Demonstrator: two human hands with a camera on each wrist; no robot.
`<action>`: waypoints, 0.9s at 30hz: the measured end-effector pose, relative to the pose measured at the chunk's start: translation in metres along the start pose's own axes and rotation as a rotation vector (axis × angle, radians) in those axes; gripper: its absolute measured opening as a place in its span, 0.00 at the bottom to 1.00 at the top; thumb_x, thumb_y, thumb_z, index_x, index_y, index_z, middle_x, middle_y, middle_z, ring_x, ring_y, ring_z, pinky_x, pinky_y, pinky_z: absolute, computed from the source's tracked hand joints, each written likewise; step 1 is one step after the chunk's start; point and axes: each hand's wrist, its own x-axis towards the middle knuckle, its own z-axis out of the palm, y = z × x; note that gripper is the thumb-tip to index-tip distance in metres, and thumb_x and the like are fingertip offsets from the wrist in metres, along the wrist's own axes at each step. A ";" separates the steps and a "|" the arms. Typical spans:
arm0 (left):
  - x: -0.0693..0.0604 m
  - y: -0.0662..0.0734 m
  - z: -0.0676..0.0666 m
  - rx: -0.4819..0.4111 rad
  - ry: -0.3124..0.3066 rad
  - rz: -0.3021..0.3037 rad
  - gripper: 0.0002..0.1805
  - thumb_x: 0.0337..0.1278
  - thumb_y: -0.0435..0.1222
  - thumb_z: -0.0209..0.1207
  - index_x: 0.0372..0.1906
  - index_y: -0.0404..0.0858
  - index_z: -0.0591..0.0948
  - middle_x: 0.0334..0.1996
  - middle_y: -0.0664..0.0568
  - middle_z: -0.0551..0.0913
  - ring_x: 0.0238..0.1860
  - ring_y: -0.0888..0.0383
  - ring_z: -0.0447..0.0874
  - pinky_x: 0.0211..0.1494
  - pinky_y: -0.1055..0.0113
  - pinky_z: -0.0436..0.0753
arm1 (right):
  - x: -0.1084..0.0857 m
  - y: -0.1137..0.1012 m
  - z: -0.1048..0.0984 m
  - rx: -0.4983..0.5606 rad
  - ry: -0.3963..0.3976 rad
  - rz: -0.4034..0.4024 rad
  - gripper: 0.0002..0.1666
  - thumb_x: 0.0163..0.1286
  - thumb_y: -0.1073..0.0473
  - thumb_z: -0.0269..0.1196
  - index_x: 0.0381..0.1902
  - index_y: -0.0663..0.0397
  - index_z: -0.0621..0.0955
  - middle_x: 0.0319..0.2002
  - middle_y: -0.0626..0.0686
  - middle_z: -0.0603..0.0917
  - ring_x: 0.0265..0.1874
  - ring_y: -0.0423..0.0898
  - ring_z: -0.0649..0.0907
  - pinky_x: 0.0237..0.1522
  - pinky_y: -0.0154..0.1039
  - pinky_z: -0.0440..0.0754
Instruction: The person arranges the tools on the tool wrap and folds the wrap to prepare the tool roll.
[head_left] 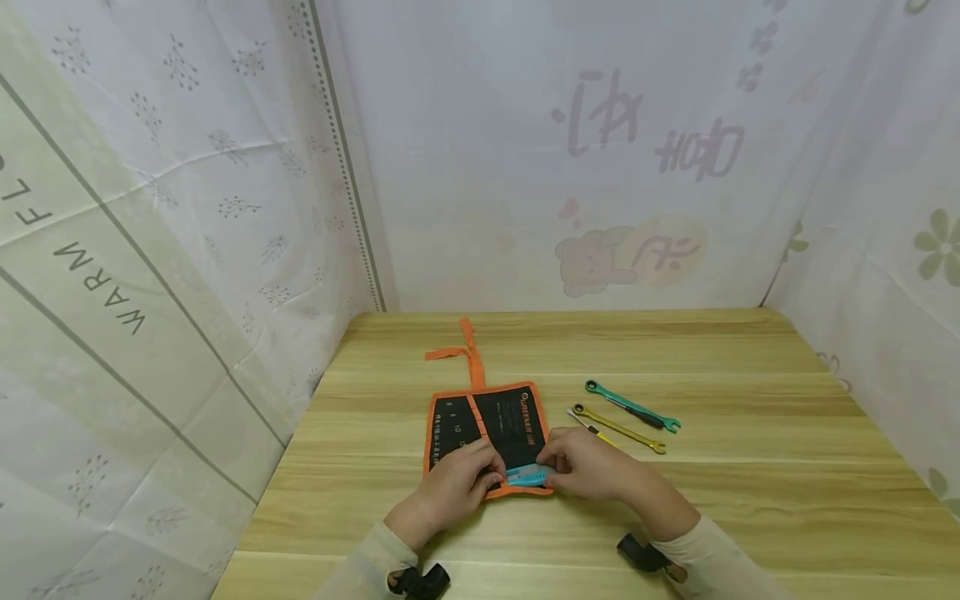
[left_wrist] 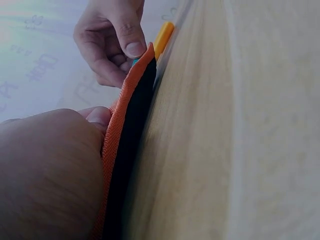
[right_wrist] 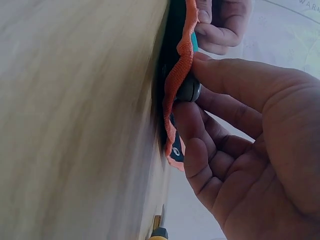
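Note:
A black tool pouch with orange edging point(head_left: 506, 417) lies on the table. Across its lower right part is a light blue tool point(head_left: 529, 476). My left hand point(head_left: 459, 482) pinches the pouch's edge by the tool's left end. With curled fingers, my right hand point(head_left: 588, 467) grips the tool's right end. In the right wrist view, a dark rounded end point(right_wrist: 189, 89) shows between the thumb and fingers of my right hand point(right_wrist: 250, 130), beside the orange edging point(right_wrist: 176, 80). The left wrist view shows my left hand point(left_wrist: 55, 170) against the orange edging point(left_wrist: 120, 115).
Right of the pouch lie a green ratchet wrench point(head_left: 626, 404), a yellow-green wrench point(head_left: 622, 429) and a yellow-handled screwdriver point(head_left: 596, 432), partly behind my right hand. Orange straps point(head_left: 474, 362) stretch behind the pouch. Printed curtains point(head_left: 525, 167) surround the wooden table point(head_left: 750, 467).

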 end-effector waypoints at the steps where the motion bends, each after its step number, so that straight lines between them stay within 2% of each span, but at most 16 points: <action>1: 0.000 0.000 0.000 0.001 0.001 0.003 0.03 0.76 0.40 0.62 0.42 0.53 0.81 0.40 0.68 0.76 0.37 0.71 0.76 0.43 0.71 0.81 | 0.000 0.000 0.000 0.001 0.001 0.001 0.10 0.69 0.59 0.74 0.47 0.47 0.90 0.37 0.41 0.81 0.30 0.34 0.79 0.33 0.33 0.82; 6: 0.000 0.001 0.000 0.006 0.006 0.012 0.03 0.76 0.39 0.62 0.42 0.52 0.81 0.40 0.67 0.76 0.37 0.71 0.76 0.43 0.72 0.80 | 0.001 0.000 0.003 -0.011 0.016 -0.024 0.10 0.68 0.59 0.75 0.47 0.48 0.91 0.36 0.41 0.81 0.30 0.33 0.79 0.32 0.33 0.81; 13: 0.000 0.002 0.000 0.005 0.000 0.018 0.03 0.75 0.39 0.63 0.42 0.52 0.81 0.40 0.66 0.77 0.36 0.71 0.76 0.43 0.73 0.80 | 0.004 0.001 0.007 -0.037 0.018 -0.007 0.10 0.68 0.58 0.75 0.47 0.46 0.90 0.37 0.39 0.81 0.31 0.34 0.80 0.34 0.32 0.81; 19: 0.000 0.003 0.000 0.003 -0.002 0.023 0.02 0.76 0.39 0.62 0.42 0.51 0.82 0.40 0.66 0.77 0.36 0.71 0.76 0.43 0.73 0.80 | 0.006 -0.001 0.008 -0.045 0.022 -0.025 0.11 0.67 0.58 0.76 0.47 0.48 0.90 0.37 0.39 0.81 0.31 0.36 0.80 0.34 0.32 0.81; 27: 0.001 0.000 0.002 0.011 -0.007 0.038 0.03 0.78 0.42 0.60 0.43 0.51 0.82 0.40 0.67 0.76 0.37 0.71 0.76 0.44 0.74 0.80 | 0.007 -0.004 0.011 -0.049 0.013 -0.014 0.11 0.67 0.57 0.76 0.48 0.47 0.91 0.36 0.39 0.81 0.30 0.32 0.79 0.34 0.32 0.81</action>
